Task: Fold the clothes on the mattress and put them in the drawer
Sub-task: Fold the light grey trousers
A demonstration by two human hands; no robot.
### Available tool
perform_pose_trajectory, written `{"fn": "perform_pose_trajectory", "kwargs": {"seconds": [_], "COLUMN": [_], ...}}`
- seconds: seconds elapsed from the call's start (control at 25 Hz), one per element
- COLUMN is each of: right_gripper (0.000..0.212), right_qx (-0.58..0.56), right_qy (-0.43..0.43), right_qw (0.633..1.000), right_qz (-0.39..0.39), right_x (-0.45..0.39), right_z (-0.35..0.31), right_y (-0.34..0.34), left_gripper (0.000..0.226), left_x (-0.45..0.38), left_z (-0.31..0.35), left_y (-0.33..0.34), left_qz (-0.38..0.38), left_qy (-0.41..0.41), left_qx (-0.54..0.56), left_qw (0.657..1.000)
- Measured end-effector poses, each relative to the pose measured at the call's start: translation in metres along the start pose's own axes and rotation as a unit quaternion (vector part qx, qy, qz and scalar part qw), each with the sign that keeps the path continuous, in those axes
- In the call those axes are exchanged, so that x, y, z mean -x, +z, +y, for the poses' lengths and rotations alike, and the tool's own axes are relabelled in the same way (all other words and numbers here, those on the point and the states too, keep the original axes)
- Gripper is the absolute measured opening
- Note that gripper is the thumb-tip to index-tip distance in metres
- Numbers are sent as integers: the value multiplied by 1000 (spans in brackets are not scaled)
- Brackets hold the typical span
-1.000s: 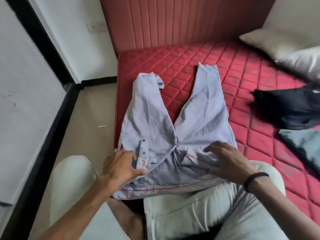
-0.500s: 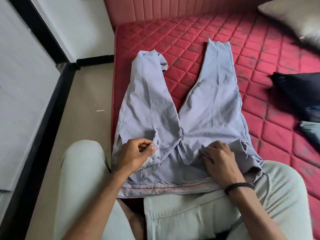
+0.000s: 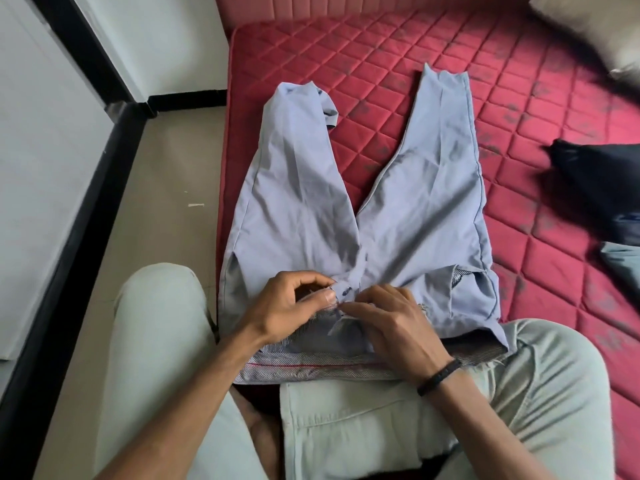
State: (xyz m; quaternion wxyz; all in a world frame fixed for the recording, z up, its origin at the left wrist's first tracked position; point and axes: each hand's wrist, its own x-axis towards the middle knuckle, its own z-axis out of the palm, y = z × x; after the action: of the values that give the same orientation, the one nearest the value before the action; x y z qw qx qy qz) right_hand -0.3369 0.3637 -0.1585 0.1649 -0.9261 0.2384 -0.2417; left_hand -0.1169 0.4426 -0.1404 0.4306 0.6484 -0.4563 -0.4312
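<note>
Sitting at: the near edge of the red quilted mattress point(image 3: 398, 46), which spreads out ahead of both my hands and off to my right.
Trousers: the pale blue trousers point(image 3: 426, 202) lie flat on the mattress straight ahead of my hands, waistband toward me and partly over my lap, legs splayed in a V and pointing away — so the long axis runs directly away from me.
Look of them: light woven cloth, a little creased; the left leg's hem is turned over at the far end; the waistband lies open, showing a striped lining with a thin red line, and a pocket on the right gapes.
Other clothes: a dark garment point(image 3: 602, 181) and a grey-blue one point(image 3: 623, 268) wait well off to the right of my right hand.
Left hand point(image 3: 291, 306): curled, thumb and fingertips pinching the fly edge just beside the small dark button point(image 3: 345, 291).
Right hand point(image 3: 391, 323): fingers bent down on the facing flap, seemingly gripping its edge, almost touching my left.
What matters next: both hands meet at the fly, equally near — I judge I am closing the front before folding one leg across the other.
Drawer: not in sight.
</note>
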Motion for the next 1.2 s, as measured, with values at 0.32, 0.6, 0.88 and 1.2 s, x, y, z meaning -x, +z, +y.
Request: {"fn": "perform_pose_trajectory", "kwargs": {"seconds": [0.32, 0.6, 0.88, 1.2], "right_gripper": [10, 24, 11, 9], "right_qx": [15, -1, 7, -13], "right_qy": [13, 3, 21, 107], "right_qw": [993, 990, 991, 984], "right_qz": [113, 144, 134, 141], "right_x": [2, 1, 1, 5], "right_z": [-3, -5, -5, 1], "right_y": [1, 3, 2, 5], "left_gripper": [21, 23, 23, 23], "left_x": [-1, -3, 1, 0], "left_z": [-1, -2, 3, 5], "left_y": [6, 1, 3, -2], "left_qz": [-39, -45, -52, -60], "left_qy": [36, 56, 111, 110], "left_qx": [-46, -47, -59, -88], "left_qw": [998, 996, 991, 988]}}
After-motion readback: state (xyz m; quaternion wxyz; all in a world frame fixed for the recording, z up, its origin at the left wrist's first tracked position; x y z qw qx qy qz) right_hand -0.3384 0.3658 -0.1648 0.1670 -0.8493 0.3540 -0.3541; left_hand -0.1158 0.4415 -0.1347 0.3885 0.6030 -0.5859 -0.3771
